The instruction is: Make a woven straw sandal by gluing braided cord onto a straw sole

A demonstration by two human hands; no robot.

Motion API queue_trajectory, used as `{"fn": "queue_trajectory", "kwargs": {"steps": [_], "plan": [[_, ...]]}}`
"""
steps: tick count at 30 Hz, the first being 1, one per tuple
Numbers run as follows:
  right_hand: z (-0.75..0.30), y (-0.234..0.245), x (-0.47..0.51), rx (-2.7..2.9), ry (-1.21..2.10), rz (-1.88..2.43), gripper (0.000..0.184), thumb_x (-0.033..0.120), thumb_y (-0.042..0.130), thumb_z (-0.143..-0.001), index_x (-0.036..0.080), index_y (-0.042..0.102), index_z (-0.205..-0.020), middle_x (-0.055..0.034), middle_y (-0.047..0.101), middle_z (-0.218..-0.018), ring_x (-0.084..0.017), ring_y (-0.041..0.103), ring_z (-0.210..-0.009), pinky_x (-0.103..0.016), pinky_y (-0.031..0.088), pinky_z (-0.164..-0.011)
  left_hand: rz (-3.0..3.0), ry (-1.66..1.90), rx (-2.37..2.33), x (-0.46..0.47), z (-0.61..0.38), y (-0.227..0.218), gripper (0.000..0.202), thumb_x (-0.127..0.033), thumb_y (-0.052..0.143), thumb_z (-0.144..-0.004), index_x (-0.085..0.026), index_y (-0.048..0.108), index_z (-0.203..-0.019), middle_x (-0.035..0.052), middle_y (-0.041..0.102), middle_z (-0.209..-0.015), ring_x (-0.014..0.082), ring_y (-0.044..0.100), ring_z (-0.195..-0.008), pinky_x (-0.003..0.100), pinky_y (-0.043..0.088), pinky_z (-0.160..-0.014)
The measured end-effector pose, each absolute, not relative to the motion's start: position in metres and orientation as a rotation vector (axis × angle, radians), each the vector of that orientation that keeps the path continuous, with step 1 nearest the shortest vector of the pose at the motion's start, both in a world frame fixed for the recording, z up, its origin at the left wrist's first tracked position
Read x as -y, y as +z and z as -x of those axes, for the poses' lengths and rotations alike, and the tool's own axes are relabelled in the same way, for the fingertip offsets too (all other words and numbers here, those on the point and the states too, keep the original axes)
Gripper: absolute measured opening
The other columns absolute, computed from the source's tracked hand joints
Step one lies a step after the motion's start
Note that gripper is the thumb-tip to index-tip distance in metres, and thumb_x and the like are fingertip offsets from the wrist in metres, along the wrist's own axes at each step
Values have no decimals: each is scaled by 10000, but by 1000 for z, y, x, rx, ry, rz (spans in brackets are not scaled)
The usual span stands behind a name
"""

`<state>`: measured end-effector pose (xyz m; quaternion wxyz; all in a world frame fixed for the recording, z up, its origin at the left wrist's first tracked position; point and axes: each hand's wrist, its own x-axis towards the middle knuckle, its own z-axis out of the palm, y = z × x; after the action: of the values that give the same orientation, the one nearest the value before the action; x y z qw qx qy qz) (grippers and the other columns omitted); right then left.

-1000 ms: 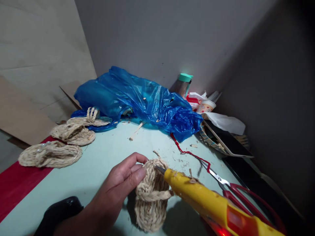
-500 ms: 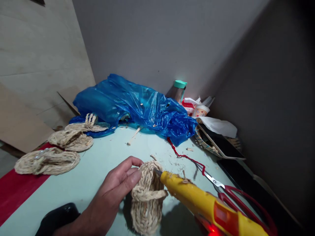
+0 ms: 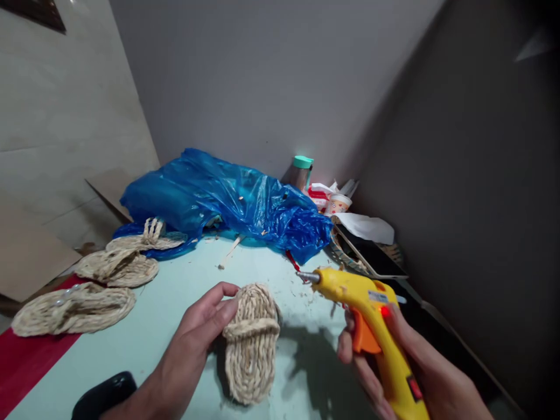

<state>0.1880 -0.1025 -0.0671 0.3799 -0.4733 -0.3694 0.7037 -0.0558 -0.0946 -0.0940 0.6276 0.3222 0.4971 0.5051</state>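
Observation:
A small woven straw slipper (image 3: 250,364) with one braided strap across it stands before me over the pale table. My left hand (image 3: 199,332) grips its upper left edge between thumb and fingers. To the right, my right hand (image 3: 420,356) is wrapped round the handle of a yellow hot glue gun (image 3: 350,289) with an orange trigger. Its metal nozzle points left, apart from the slipper. A small red light glows near my right thumb. The scissors are hidden behind the glue gun and hand.
Several finished-looking straw slippers (image 3: 74,309) lie on the left by a red strip (image 3: 32,367). A crumpled blue plastic bag (image 3: 219,198) spans the back. Behind are a green-lidded bottle (image 3: 301,169) and paper cup (image 3: 338,204). A tablet (image 3: 371,254) rests on a basket at right.
The glue gun has swung up and right, its nozzle now off the slipper. My right hand has come into view. The slipper is still in my left hand, and the view has shifted slightly.

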Motion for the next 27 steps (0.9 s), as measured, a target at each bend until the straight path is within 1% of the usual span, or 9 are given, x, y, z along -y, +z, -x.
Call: {"fn": "queue_trajectory", "kwargs": {"steps": [3, 6, 9, 13, 17, 20, 22, 24, 27], "plan": [[-185, -65, 99, 788, 1777, 1098, 501, 620, 510, -884, 138, 635, -827, -42, 605, -599, -62, 460, -396, -157, 359, -395, -734, 1216, -1126, 90, 60, -90, 174, -347, 691, -792, -234, 628, -909, -14, 721, -851, 161, 640, -734, 223, 467, -646], [-185, -66, 97, 739, 1755, 1016, 463, 579, 525, -899, 145, 627, -773, -14, 559, -501, -65, 447, -370, -147, 347, -371, -723, 1358, -1086, 81, 70, -87, 159, -238, 705, -762, -215, 644, -907, -26, 709, -827, 152, 640, -750, 222, 500, -686], [-189, -69, 97, 802, 1779, 1028, 555, 589, 475, -919, 120, 633, -670, -19, 521, -433, -61, 445, -351, -146, 326, -373, -726, 1508, -1068, 71, 84, -86, 146, -230, 704, -749, -201, 641, -877, -33, 694, -793, 152, 633, -763, 211, 496, -652], [-192, -81, 106, 1004, 1934, 1185, 741, 668, 399, -913, 73, 638, -540, -4, 432, -392, -44, 427, -337, -147, 293, -377, -734, 1599, -1056, 65, 97, -86, 118, -223, 687, -746, -212, 625, -845, -51, 682, -777, 151, 630, -779, 206, 479, -623], [-192, -91, 123, 1273, 1996, 1345, 784, 697, 314, -923, 91, 616, -527, 0, 407, -383, -56, 403, -339, -164, 254, -364, -737, 1539, -1064, 70, 92, -87, 124, -252, 698, -765, -211, 635, -864, -29, 692, -786, 174, 640, -781, 228, 476, -611], [-191, -89, 134, 1307, 1927, 1551, 673, 691, 372, -915, 118, 591, -640, -19, 527, -481, -59, 430, -388, -171, 284, -402, -749, 1463, -1064, 76, 83, -86, 159, -258, 711, -764, -197, 654, -900, -15, 703, -799, 171, 644, -755, 231, 478, -626], [-193, -85, 139, 1393, 1787, 1718, 584, 699, 395, -903, 157, 564, -767, -44, 632, -610, -93, 507, -460, -203, 355, -469, -758, 1410, -1063, 80, 78, -85, 177, -253, 713, -768, -187, 661, -923, -10, 708, -808, 157, 639, -708, 229, 477, -623], [-197, -78, 141, 1751, 1466, 1889, 568, 698, 337, -915, 190, 557, -789, -78, 672, -708, -163, 582, -575, -266, 380, -540, -763, 1357, -1061, 82, 74, -85, 195, -261, 710, -782, -187, 662, -955, -9, 712, -837, 142, 631, -682, 227, 478, -632], [-203, -68, 137, 2332, 631, 2172, 495, 573, 308, -942, 207, 558, -722, -115, 647, -689, -247, 584, -600, -330, 254, -533, -762, 1281, -1029, 84, 71, -85, 195, -277, 706, -799, -199, 654, -969, -12, 712, -878, 135, 631, -703, 225, 482, -671]]}}
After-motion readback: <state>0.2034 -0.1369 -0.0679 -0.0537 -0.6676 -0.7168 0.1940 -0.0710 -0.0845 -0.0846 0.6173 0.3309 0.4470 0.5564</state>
